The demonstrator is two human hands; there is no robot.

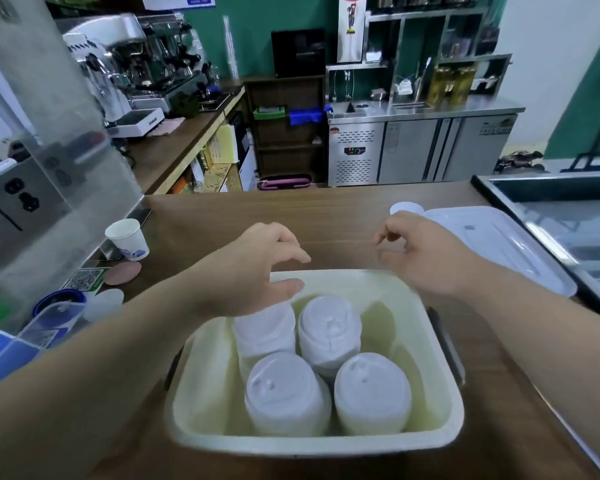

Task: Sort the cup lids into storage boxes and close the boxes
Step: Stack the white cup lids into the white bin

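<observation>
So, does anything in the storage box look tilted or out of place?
Nothing is spilled or damaged. Four stacks of lids stand in the storage box; the two near ones lean slightly. The box lid lies aside.

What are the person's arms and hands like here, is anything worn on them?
Both forearms are bare as far as the picture shows, with no sleeves in view. The left hand and right hand wear no gloves, and I see no rings, watch or bracelets.

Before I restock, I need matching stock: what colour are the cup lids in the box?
White cup lids, clearest in the head view.
</observation>
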